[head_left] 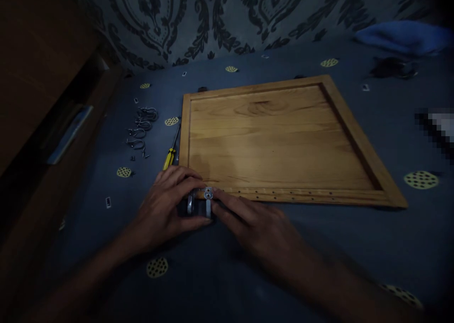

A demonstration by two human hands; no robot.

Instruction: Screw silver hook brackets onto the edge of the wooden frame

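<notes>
A wooden framed panel (276,138) lies flat, with a row of small dark holes along its near rail. At its near left corner is a shiny curved metal bracket (208,202) with a small plate that has two holes. My left hand (163,200) grips the bracket, thumb below and fingers above on the rail. The fingertips of my right hand (253,223) press against the bracket's right side, at the plate. Just beyond my left hand lies a yellow-handled screwdriver (169,158), its shaft along the panel's left edge.
Several similar curved metal pieces (142,124) lie in a column on the dark blue patterned cloth (106,238), with small screws (145,155) beside them. Blue fabric (407,37) and a dark object (392,67) rest at the far right. Wooden furniture (42,67) borders the left.
</notes>
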